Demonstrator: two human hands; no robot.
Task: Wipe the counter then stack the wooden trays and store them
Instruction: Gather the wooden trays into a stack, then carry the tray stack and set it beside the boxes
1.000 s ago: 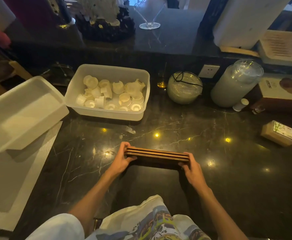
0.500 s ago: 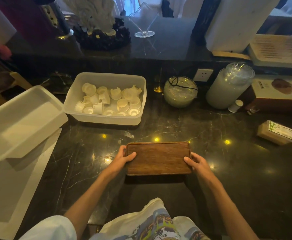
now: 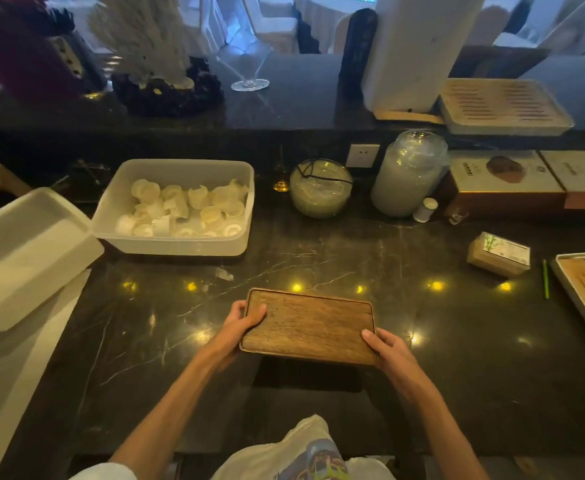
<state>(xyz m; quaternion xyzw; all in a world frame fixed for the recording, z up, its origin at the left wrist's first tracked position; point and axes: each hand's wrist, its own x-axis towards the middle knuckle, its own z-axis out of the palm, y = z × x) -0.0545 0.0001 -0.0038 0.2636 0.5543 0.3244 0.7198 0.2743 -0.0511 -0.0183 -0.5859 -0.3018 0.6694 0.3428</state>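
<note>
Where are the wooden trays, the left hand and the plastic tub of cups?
wooden trays (image 3: 311, 327), head view, middle of the top face.
left hand (image 3: 239, 324), head view, back of the hand.
plastic tub (image 3: 180, 246), head view, front wall.

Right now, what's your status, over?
Holding wooden trays by short ends, left grip and right grip. Level over counter. Beyond, apart: plastic tub.

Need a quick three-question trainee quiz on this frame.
1. True or false: the left hand and right hand both grip the wooden tray.
2. The white tub of small cups lies: A) behind-left of the tray; B) right of it; C) on it.
3. Fill in: the wall socket sits between the round bowl and the tall ___.
Key: 1 true; 2 A; 3 jar.
</note>
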